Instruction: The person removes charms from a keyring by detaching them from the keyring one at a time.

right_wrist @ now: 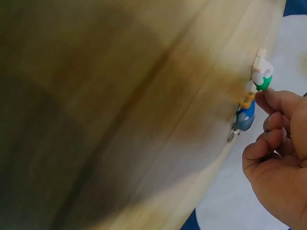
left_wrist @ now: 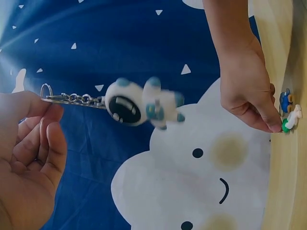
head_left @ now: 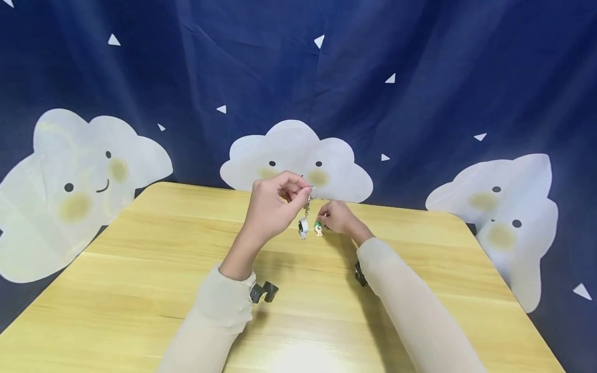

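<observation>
Held up in the middle of the head view, my left hand [head_left: 275,204] pinches the metal ring of an astronaut keychain [left_wrist: 129,103] between thumb and forefinger. Its white figure, with a black visor and blue-grey details, dangles from a short chain. My right hand [head_left: 342,215] is lower, just to the right, its thumb and finger pinching the green top of a small white figurine [right_wrist: 262,72]. Close beside that lies a blue and orange figure keychain [right_wrist: 245,115] with a metal clasp, on the table and mostly hidden behind the right hand in the head view.
A light wooden table [head_left: 154,280] stretches under both arms. Behind it hangs a dark blue curtain [head_left: 261,67] printed with white clouds and triangles. Both wrists carry small black cameras over the pale sleeves [head_left: 415,305].
</observation>
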A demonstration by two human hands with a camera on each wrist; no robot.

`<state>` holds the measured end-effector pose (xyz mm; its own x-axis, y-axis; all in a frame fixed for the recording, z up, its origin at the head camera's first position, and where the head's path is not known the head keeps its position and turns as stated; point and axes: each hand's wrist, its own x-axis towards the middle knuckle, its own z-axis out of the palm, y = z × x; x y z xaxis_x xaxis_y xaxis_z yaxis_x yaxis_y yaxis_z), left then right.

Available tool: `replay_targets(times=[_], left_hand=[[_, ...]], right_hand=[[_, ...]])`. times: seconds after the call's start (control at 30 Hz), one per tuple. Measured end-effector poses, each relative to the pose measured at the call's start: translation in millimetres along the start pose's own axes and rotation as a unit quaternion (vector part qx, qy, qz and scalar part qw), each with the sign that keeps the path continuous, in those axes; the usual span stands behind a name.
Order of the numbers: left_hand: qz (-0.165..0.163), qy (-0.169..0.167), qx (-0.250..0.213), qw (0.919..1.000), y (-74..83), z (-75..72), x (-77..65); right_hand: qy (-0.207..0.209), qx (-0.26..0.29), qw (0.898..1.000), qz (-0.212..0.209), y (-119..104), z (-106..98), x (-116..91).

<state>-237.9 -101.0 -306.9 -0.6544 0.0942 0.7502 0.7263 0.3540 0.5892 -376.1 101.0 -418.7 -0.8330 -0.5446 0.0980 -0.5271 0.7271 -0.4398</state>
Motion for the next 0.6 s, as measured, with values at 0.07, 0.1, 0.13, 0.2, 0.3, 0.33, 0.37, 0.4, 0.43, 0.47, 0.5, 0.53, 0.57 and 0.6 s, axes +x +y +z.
replay_targets(times=[0.07, 0.1, 0.13, 0.2, 0.3, 0.33, 0.37, 0.4, 0.43, 0.47, 0.5, 0.53, 0.57, 0.6], left_hand=[[-0.003, -0.001, 0.004, 1.0000, 0.4, 0.3, 0.0], [-0.004, -0.001, 0.006, 1.0000, 0.3, 0.3, 0.1], [-0.005, -0.001, 0.007, 1.0000, 0.3, 0.7, -0.1], [-0.006, -0.001, 0.007, 1.0000, 0.6, 1.2, -0.3], [-0.008, -0.005, 0.006, 0.9999, 0.3, 2.2, -0.4], [-0.008, -0.006, 0.005, 0.9999, 0.3, 2.5, -0.4], [-0.008, -0.007, 0.005, 0.9999, 0.3, 2.7, -0.4], [-0.009, -0.007, 0.006, 0.9999, 0.2, 2.9, -0.4], [-0.010, -0.007, 0.005, 0.9999, 0.0, 3.0, -0.5], [-0.011, -0.007, 0.005, 0.9999, -0.2, 3.0, -0.5], [-0.012, -0.006, 0.006, 0.9999, -0.6, 3.0, -0.5], [-0.012, -0.005, 0.006, 0.9999, -1.0, 3.0, -0.5], [-0.012, -0.004, 0.006, 0.9999, -1.3, 2.8, -0.3], [-0.013, -0.004, 0.007, 0.9999, -1.5, 2.7, -0.2]], right_hand=[[-0.006, 0.002, 1.000, 0.013, 4, -1, 2], [-0.008, 0.003, 1.000, 0.019, 5, -1, 3], [-0.010, 0.004, 1.000, 0.026, 7, -1, 4], [-0.014, 0.004, 0.999, 0.041, 9, -1, 5], [-0.014, -0.001, 0.998, 0.054, 12, -2, 7], [-0.014, -0.001, 0.998, 0.057, 12, -2, 7], [-0.015, -0.001, 0.998, 0.060, 12, -3, 7], [-0.015, 0.000, 0.998, 0.059, 13, -4, 7], [-0.017, 0.004, 0.998, 0.060, 12, -5, 7], [-0.017, 0.008, 0.998, 0.057, 12, -6, 6], [-0.017, 0.011, 0.998, 0.056, 11, -8, 6], [-0.017, 0.014, 0.998, 0.056, 10, -10, 5], [-0.015, 0.014, 0.998, 0.051, 9, -12, 4], [-0.012, 0.016, 0.999, 0.046, 8, -14, 3]])
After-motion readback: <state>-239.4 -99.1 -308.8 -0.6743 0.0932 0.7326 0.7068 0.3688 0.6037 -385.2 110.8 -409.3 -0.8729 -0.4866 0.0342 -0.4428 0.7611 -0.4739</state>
